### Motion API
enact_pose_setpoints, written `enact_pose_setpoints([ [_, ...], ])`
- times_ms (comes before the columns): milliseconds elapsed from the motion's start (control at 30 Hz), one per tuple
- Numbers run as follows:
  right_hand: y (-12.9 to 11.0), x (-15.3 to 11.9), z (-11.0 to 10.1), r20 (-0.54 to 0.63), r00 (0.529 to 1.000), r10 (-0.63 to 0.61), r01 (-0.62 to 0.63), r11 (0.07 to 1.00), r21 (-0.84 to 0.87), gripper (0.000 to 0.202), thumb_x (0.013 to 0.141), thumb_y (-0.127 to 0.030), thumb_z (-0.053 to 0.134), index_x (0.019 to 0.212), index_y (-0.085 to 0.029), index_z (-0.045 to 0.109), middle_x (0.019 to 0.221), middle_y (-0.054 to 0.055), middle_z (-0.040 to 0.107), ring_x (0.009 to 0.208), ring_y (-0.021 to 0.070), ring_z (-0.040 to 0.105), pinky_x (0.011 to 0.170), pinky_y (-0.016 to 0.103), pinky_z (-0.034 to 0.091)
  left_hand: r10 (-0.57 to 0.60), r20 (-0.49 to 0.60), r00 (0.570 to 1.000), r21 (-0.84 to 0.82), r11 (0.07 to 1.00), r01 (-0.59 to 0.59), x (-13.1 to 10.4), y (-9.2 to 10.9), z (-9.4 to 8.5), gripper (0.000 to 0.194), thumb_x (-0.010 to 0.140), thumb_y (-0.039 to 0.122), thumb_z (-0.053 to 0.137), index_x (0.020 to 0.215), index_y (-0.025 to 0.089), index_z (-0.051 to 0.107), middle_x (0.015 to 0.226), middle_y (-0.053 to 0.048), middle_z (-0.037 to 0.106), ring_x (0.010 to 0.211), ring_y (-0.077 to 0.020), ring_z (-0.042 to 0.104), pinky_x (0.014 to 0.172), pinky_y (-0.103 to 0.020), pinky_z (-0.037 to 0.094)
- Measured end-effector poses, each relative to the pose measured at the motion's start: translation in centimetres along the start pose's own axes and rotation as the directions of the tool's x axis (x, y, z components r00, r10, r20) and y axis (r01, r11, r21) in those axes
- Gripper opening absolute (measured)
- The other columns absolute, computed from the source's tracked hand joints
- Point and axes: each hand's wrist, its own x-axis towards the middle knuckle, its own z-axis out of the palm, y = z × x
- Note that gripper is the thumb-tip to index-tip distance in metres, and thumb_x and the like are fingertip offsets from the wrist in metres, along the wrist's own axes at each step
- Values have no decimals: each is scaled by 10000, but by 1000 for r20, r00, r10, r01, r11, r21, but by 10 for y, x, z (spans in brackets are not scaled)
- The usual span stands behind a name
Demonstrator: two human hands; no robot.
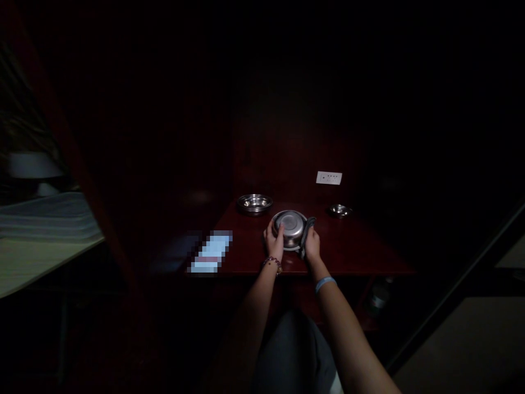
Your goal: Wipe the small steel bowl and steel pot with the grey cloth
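A shiny steel bowl [292,223] is held above the dark red table, its underside turned toward me. My left hand [274,241] grips the bowl's left side, with the thumb lying over the outer wall. On the other side, my right hand [312,244] is closed on a dark grey cloth [305,236], which is pressed against the bowl's right rim. The fingers of both hands are partly hidden behind the bowl. Farther back on the left rests a wider set of steel bowls [255,204], apparently stacked. A small steel bowl [340,211] sits at the back right.
The red tabletop [246,246] ends at a front edge near my forearms. A bright, blurred-out screen [211,253] lies at its left. A white socket plate [328,178] is on the back wall. Stacked clear plastic trays [49,219] stand on another table, left; a bottle [378,298] is below right.
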Motion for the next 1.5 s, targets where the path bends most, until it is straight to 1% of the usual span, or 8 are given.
enact_pose_setpoints([
  [167, -1, 1, 0, -1, 999, 42, -42, 996, 81, 546, 818, -612, 441, 862, -117, 667, 812, 88, 707, 733, 177, 619, 681, 249, 453, 8, -6, 1000, -67, 998, -8, 2, -1, 0, 485, 758, 427, 676, 1180, 197, 611, 1244, -105, 567, 1187, -228, 517, 1073, -369, 355],
  [300, -1, 2, -1, 20, 998, 60, -62, 991, 116, 560, 802, -629, 461, 851, -114, 673, 807, 93, 706, 728, 174, 618, 676, 244, 449, -20, 17, 1000, -106, 994, 22, 1, 1, 0, 481, 760, 417, 679, 1180, 196, 609, 1272, -105, 555, 1202, -227, 508, 1078, -374, 347],
  [533, -6, 1, -1, 10, 998, 66, -67, 991, 112, 576, 794, -641, 465, 849, -110, 679, 799, 86, 711, 741, 172, 625, 679, 241, 449, -14, 46, 999, -57, 998, 16, -4, 9, -2, 466, 804, 411, 637, 1225, 225, 566, 1283, -98, 522, 1214, -217, 492, 1093, -372, 327],
  [733, -14, -2, -1, 49, 994, 93, -101, 974, 202, 585, 781, -643, 487, 886, -103, 685, 837, 90, 717, 766, 178, 636, 700, 245, 462, -1, 62, 998, -34, 999, 4, -4, 10, -2, 473, 812, 406, 622, 1237, 204, 573, 1264, -109, 542, 1198, -218, 506, 1090, -374, 334],
  [900, -14, -3, -2, 35, 994, 104, -110, 969, 220, 553, 764, -628, 519, 836, -105, 683, 799, 92, 715, 721, 171, 631, 660, 240, 453, 4, 76, 997, -135, 991, 7, -4, 16, -2, 468, 771, 376, 668, 1193, 178, 628, 1207, -107, 622, 1181, -238, 538, 1069, -388, 369],
  [1067, -12, -1, -3, 23, 993, 116, -118, 964, 236, 499, 787, -582, 509, 856, -118, 677, 827, 86, 718, 739, 168, 634, 657, 234, 458, -12, 106, 994, -200, 979, 34, -5, 20, -2, 472, 749, 354, 683, 1188, 186, 644, 1145, -88, 669, 1179, -249, 553, 1076, -406, 367],
  [1367, -16, -3, -2, 4, 995, 97, -95, 971, 221, 487, 813, -562, 465, 856, -125, 674, 798, 75, 715, 739, 173, 641, 672, 241, 465, -6, 90, 996, -126, 992, 17, -4, 12, -1, 457, 758, 375, 672, 1173, 184, 645, 1232, -100, 613, 1190, -233, 537, 1075, -375, 356],
  [1500, -18, -3, -2, 10, 994, 105, -104, 975, 197, 495, 812, -569, 463, 852, -122, 673, 783, 79, 714, 726, 174, 638, 654, 242, 458, 9, 103, 995, -114, 994, 3, -2, 9, 0, 451, 770, 394, 657, 1167, 179, 644, 1224, -106, 611, 1178, -232, 541, 1070, -377, 358],
])
